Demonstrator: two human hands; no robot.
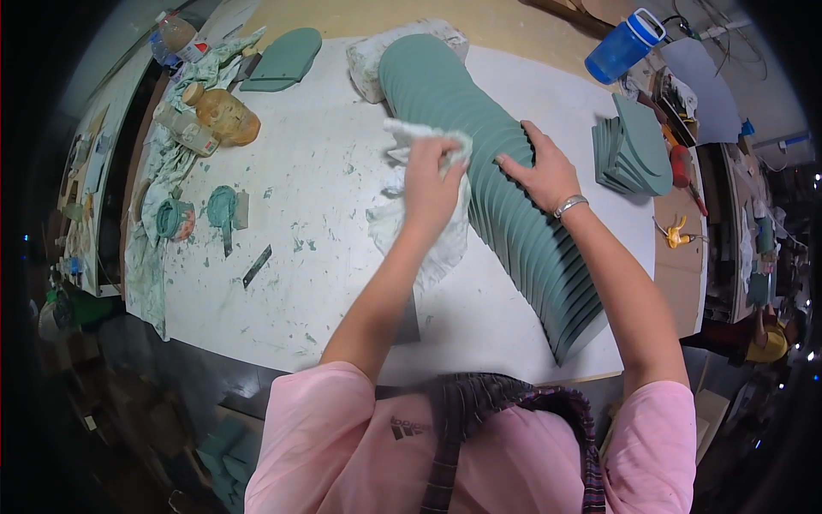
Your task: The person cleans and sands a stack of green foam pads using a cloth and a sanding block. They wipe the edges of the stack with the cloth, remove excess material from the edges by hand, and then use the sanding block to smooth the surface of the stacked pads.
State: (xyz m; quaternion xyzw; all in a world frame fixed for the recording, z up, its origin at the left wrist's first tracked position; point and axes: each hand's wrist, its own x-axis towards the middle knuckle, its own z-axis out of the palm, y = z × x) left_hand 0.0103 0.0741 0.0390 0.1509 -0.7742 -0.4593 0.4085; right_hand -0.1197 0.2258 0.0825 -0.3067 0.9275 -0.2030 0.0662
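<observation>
A long row of overlapping green rounded panels point(501, 184) runs slantwise over the white work board, fanned like shingles from the far middle to the near right. My left hand point(431, 184) is closed on a crumpled white cloth point(441, 248), part of which touches the row's left edge; the hand is a little blurred. On the row's right side lies my right hand point(546, 176), its thumb and fingers spread over the panels, with a bracelet at the wrist. The far end of the row leans on a whitish wrapped block point(364, 64).
At the left are a small green-smeared pot point(175, 220), a green-smeared tool point(223, 208), a dark flat blade point(257, 265), an amber bottle point(227, 117) and stained rags point(154, 210). Further panels point(629, 150), a blue bottle point(623, 50) and yellow-handled pliers point(678, 233) lie right.
</observation>
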